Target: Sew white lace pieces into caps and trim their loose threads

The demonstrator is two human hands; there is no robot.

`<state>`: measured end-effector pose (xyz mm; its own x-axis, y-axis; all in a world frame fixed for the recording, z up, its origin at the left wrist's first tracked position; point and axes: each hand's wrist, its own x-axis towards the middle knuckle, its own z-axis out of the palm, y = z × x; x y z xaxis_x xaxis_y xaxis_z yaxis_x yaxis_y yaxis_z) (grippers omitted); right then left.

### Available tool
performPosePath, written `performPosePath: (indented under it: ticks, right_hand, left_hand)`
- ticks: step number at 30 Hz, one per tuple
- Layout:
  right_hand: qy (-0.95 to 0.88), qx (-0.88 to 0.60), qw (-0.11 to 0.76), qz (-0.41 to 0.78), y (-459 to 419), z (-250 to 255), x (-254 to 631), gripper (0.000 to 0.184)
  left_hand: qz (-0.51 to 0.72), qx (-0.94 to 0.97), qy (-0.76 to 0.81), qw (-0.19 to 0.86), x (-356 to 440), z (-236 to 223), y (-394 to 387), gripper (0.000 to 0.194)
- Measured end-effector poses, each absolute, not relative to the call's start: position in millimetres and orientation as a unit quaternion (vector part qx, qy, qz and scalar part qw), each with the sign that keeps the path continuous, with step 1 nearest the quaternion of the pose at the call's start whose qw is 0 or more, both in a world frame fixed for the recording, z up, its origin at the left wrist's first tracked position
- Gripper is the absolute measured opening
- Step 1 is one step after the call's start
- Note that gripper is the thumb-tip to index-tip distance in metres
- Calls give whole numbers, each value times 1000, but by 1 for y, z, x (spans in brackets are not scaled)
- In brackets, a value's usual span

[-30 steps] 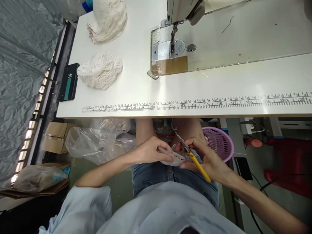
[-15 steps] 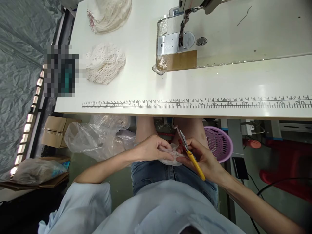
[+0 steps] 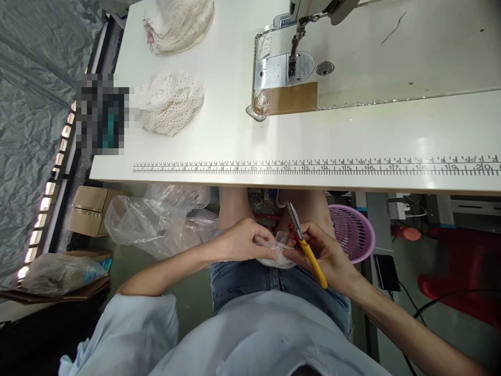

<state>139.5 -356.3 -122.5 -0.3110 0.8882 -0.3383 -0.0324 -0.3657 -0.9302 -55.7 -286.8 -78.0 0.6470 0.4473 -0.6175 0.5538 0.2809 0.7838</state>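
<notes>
Head view: the left hand pinches a small piece of thin white fabric between thumb and bent fingers. The right hand meets it from the other side, thumb and fingers closed at the fabric's edge, with yellow-handled scissors lodged in the same grip. Their slim metal blades point up and away, toward the table. The fabric looks soft and slightly sheer, bunched above the lap, with a thin dark line along its upper part.

Beneath lie faded blue denim shorts and a loose pale blue shirt. Beyond the right hand sits a round purple plastic basket with perforated walls; to the left, crinkled clear plastic bags spread beside a brown cardboard box.

Farther out, the smooth white table carries a printed ruler strip along its near edge. On it rest a rounded heap of cream openwork fabric, a creamy gathered cloth with pinkish fringe, and a sewing machine with a shiny metal plate.
</notes>
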Motion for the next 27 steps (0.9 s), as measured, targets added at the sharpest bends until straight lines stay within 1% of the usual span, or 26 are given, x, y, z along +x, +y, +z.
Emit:
performPosePath:
  ticks: [2, 7, 12, 15, 19, 23, 27]
  right_hand:
    - [-454, -480, 342, 668, -356, -122, 139, 28]
    - [-462, -493, 341, 653, -355, -119, 138, 28]
    - [-492, -492, 325, 641, -355, -119, 142, 27]
    - [-557, -509, 289, 589, -355, -121, 156, 26]
    - [-634, -544, 223, 502, -358, -121, 185, 33]
    - [-702, -538, 145, 444, -365, -120, 208, 38]
    - [-759, -520, 114, 374, -372, -119, 218, 42]
  left_hand:
    - [-35, 596, 415, 686, -55, -78, -287, 26]
    - [-20, 585, 429, 688, -54, -83, -291, 34]
    - [-10, 565, 441, 697, -52, -84, -292, 29]
    - [-15, 555, 454, 697, -53, -82, -291, 27]
    - [-6, 514, 465, 720, -57, -82, -290, 29]
    - [-8, 508, 465, 725, -60, -80, -290, 30]
    - [-15, 513, 462, 724, -59, -78, -289, 30]
